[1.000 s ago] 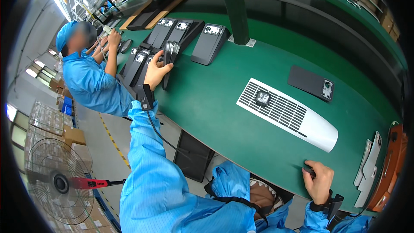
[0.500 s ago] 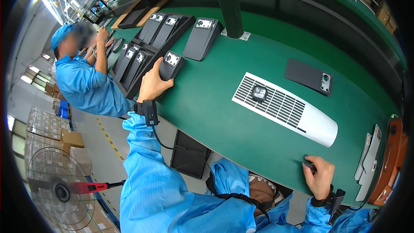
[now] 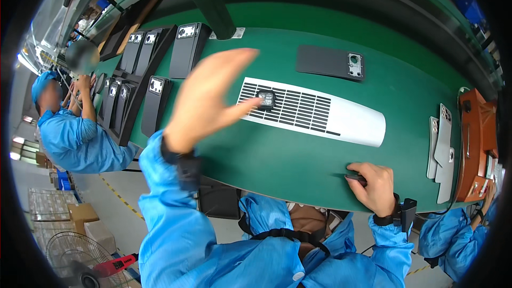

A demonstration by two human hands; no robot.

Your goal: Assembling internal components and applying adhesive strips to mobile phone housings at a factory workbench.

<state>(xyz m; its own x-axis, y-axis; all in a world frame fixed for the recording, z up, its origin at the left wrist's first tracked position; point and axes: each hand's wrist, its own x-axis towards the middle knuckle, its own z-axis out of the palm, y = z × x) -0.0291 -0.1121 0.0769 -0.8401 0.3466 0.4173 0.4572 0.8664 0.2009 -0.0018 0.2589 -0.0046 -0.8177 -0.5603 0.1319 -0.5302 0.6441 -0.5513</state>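
Note:
My left hand (image 3: 205,101), blurred by motion, is raised over the bench with thumb and fingers apart and nothing in it. Its thumb overlaps in view a white sheet (image 3: 354,122) with rows of black bars, on which a small black square camera-lens piece (image 3: 266,100) lies. Near the front edge, my right hand (image 3: 377,188) pinches a small black piece (image 3: 356,180) whose kind I cannot make out. Behind the sheet, a dark phone back panel (image 3: 322,61) with a metal camera plate lies flat. A stack of dark phone panels (image 3: 155,106) stands left of my left hand.
More panels fill a black tray (image 3: 154,58) at the left, with another stack (image 3: 186,48) beside it. A green post (image 3: 205,2) rises at the back. Pale phone backs (image 3: 442,144) and a brown box (image 3: 474,144) sit at the right. Co-workers (image 3: 80,138) work on both sides.
My left hand has left the dark panel stack and swung right toward the white sheet. The view has turned to the right. My right hand still pinches its black piece.

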